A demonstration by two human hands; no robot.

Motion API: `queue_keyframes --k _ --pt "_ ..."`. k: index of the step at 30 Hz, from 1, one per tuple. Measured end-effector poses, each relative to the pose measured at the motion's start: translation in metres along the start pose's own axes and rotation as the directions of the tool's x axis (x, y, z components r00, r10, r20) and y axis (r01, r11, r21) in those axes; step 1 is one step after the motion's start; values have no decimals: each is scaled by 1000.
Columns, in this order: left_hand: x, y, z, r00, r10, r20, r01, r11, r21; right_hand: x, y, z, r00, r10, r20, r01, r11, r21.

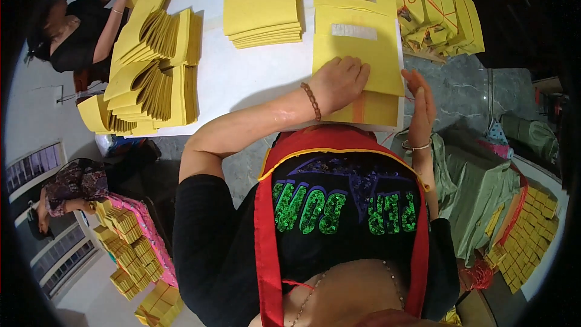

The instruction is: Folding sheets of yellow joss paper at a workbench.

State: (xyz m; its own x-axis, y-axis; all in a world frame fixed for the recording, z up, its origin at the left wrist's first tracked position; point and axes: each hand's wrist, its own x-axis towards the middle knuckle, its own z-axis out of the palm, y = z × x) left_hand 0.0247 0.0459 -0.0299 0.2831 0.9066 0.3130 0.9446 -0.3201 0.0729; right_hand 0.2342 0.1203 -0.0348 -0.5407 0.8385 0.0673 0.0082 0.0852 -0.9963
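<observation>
In front of me, at the table's near edge, lies a yellow paper sheet (351, 54) with a fold line across it and a whitish strip. My left hand (343, 82), with a brown bead bracelet on the wrist, is closed and rests on its lower part. What the curled fingers hold, if anything, is hidden. Below that hand shows a layer of yellow paper with an orange band (369, 109). My right hand (422, 106), wearing a bangle, is beside the sheet's right edge, its fingers stretched out and nothing visible in them.
Stacks of folded yellow paper (263, 12) lie mid-table, with fanned bundles (154, 66) at left. A person (78, 30) works at the far left. Red-tied yellow bundles (436, 6) stand far right. Green sacks (478, 188) and stacked yellow packs (529, 236) are at right.
</observation>
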Motion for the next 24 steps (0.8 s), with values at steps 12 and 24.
queue_keyframes --k 12,24 --pt "-66 -173 -15 919 -195 -344 297 915 274 -7 13 1 991 42 -123 -58 990 -126" --pt "-82 -198 14 944 -325 59 306 927 218 -5 18 10 990 41 -134 -53 994 -91"
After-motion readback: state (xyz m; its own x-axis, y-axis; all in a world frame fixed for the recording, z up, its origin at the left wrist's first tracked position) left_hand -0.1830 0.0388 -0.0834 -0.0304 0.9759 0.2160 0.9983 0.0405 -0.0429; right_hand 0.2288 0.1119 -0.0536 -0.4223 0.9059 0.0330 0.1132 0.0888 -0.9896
